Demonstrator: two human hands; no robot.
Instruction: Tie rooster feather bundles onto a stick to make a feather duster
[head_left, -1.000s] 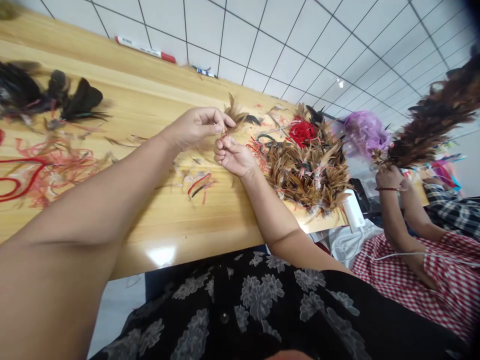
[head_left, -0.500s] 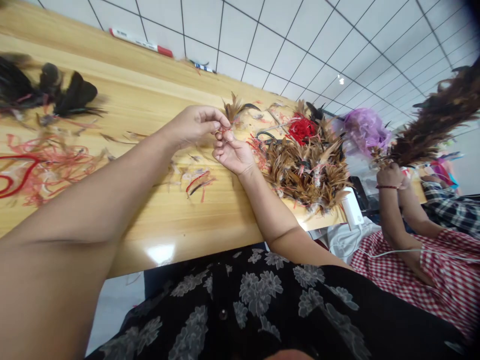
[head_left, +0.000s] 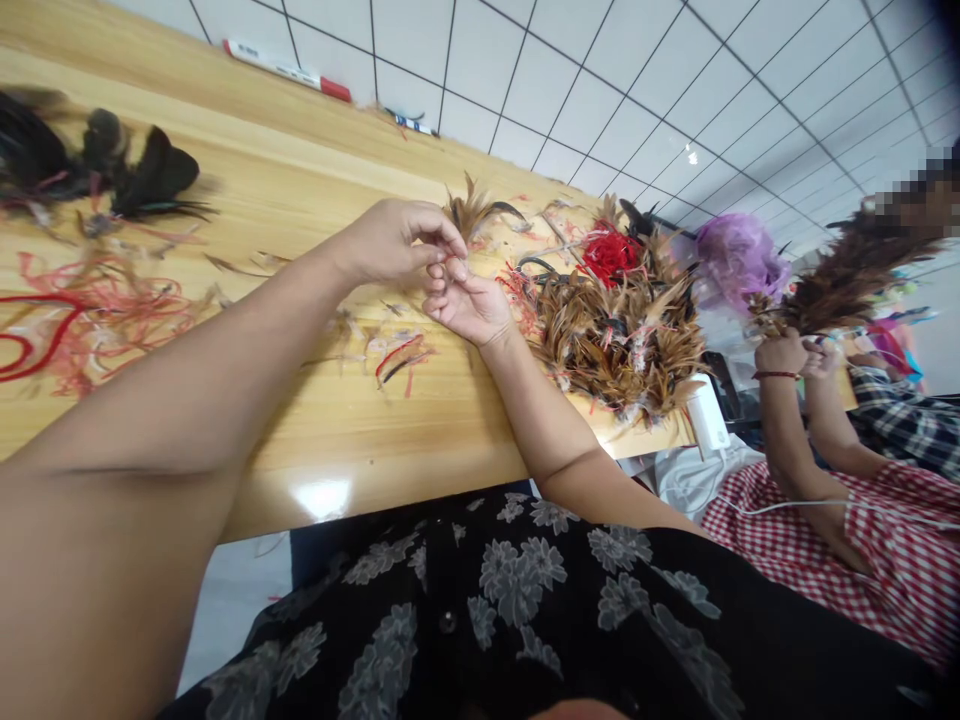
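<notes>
Above the wooden table, my left hand [head_left: 409,240] and my right hand [head_left: 474,305] meet at the fingertips. The left fingers are bent down in a pinch, and the right hand is palm up with its fingers curled. Whatever is between them is too small to make out. Just behind the fingertips is a small tuft of brown feathers [head_left: 471,212] with one dark curved feather. To the right of my right hand lies a large pile of brown feathers [head_left: 622,345], with a bundle of red string [head_left: 609,255] at its far side.
Black feathers [head_left: 150,180] and loose pink-red strands [head_left: 127,310] lie at left. A red-capped marker [head_left: 285,68] rests along the tiled wall. At right are a white plug-like device [head_left: 706,415], a purple plastic bag [head_left: 739,260] and a co-worker's hand [head_left: 780,355] holding a feather bundle [head_left: 847,280].
The view has shifted slightly. My hands stay together, with the left fingers a little more closed over the right fingertips. The co-worker's feather bundle has tilted lower.
</notes>
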